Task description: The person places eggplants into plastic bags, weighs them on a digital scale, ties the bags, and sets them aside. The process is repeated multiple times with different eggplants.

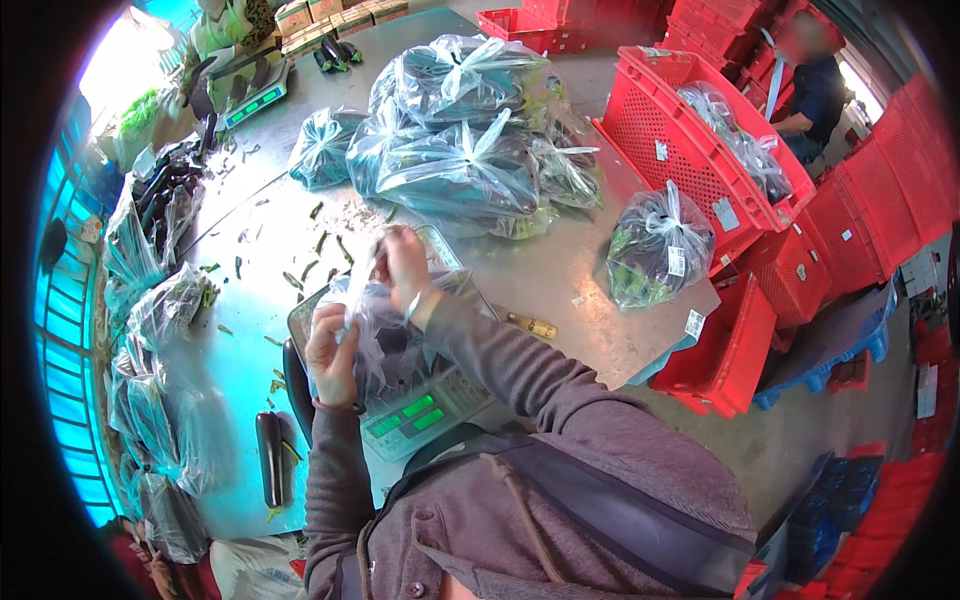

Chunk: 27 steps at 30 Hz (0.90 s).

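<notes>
My left hand (334, 356) and my right hand (403, 262) both grip the gathered neck of a clear plastic bag (390, 341). Dark produce, apparently eggplants, shows through the film. The bag rests on a digital scale (442, 405) with green lit displays, right in front of my body. Left of the scale, a loose eggplant (269, 457) lies on the metal table (232, 360). A wooden-handled tool (531, 324), its other end hidden, lies to the right of my right forearm.
Knotted bags of eggplants (465, 161) are piled at the far side. One labelled bag (661, 244) sits near the right edge, beside a red crate (652, 127). Filled bags (157, 420) line the left edge. Another scale (255, 101) and two people (814, 97) are farther off.
</notes>
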Each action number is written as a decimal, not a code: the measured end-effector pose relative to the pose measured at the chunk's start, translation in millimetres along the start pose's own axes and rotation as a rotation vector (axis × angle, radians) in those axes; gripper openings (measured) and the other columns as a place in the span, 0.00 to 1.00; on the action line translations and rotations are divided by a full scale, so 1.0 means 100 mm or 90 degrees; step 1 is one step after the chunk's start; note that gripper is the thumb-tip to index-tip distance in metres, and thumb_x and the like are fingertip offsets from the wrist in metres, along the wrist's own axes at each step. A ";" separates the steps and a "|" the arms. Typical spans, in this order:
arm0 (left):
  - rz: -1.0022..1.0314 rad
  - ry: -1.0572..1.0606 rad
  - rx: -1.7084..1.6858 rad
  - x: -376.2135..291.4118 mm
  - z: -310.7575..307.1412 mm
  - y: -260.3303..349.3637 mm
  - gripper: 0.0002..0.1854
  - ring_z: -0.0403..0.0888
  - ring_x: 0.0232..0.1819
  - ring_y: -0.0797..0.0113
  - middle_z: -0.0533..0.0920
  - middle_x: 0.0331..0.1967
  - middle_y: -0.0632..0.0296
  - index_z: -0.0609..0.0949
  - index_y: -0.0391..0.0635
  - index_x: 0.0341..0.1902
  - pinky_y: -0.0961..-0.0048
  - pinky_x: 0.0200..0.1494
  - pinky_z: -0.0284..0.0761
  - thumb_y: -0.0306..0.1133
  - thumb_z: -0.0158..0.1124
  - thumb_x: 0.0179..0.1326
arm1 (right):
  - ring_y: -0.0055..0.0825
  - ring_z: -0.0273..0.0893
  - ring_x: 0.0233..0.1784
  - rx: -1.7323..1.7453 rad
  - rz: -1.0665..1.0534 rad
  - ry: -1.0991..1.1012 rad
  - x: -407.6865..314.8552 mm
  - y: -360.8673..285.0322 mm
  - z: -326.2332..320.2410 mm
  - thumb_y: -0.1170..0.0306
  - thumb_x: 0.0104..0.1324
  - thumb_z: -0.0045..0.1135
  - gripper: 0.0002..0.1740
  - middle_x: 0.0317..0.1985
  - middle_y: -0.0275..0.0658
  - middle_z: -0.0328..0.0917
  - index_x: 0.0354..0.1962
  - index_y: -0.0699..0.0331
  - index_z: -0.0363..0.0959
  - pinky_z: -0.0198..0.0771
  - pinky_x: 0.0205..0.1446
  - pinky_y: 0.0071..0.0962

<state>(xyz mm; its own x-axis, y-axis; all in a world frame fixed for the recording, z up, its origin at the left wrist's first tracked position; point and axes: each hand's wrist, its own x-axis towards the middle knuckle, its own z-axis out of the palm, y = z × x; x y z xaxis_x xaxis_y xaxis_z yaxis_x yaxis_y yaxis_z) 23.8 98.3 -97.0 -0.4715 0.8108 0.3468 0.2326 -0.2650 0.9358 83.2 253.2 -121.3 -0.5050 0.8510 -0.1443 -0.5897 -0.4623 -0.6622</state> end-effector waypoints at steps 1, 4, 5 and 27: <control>0.001 -0.012 -0.076 -0.05 -0.04 0.04 0.04 0.69 0.46 0.67 0.74 0.34 0.59 0.76 0.39 0.30 0.73 0.51 0.64 0.18 0.53 0.55 | 0.18 0.68 0.17 0.175 0.162 0.055 0.09 -0.02 -0.04 0.67 0.62 0.52 0.08 0.21 0.29 0.70 0.26 0.60 0.67 0.65 0.22 0.18; 0.006 -0.046 -0.282 -0.10 -0.27 0.18 0.07 0.69 0.44 0.66 0.74 0.33 0.57 0.76 0.37 0.29 0.72 0.50 0.64 0.22 0.48 0.60 | 0.18 0.71 0.27 -0.043 0.169 -0.041 0.16 -0.04 -0.20 0.65 0.62 0.52 0.07 0.26 0.31 0.72 0.34 0.59 0.71 0.67 0.30 0.18; 0.037 0.032 -0.369 -0.07 -0.36 0.22 0.10 0.70 0.42 0.66 0.75 0.34 0.56 0.76 0.35 0.29 0.72 0.48 0.64 0.24 0.47 0.62 | 0.18 0.72 0.30 -0.162 0.109 -0.095 0.10 0.00 -0.24 0.64 0.62 0.52 0.08 0.28 0.31 0.73 0.36 0.59 0.72 0.68 0.32 0.18; -0.050 0.321 -0.023 -0.23 -0.61 0.16 0.05 0.67 0.33 0.77 0.71 0.28 0.70 0.72 0.40 0.28 0.78 0.36 0.65 0.23 0.55 0.60 | 0.38 0.73 0.33 -0.320 -0.269 0.197 -0.01 -0.45 -0.79 0.66 0.64 0.48 0.13 0.28 0.44 0.76 0.28 0.67 0.75 0.65 0.39 0.33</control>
<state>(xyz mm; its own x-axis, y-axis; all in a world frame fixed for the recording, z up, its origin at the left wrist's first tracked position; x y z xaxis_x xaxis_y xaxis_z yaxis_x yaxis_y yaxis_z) -13.3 43.8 -86.0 -0.8400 0.4789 0.2550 0.1550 -0.2385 0.9587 159.9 293.2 -149.7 -0.0531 0.9975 0.0460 -0.2962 0.0283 -0.9547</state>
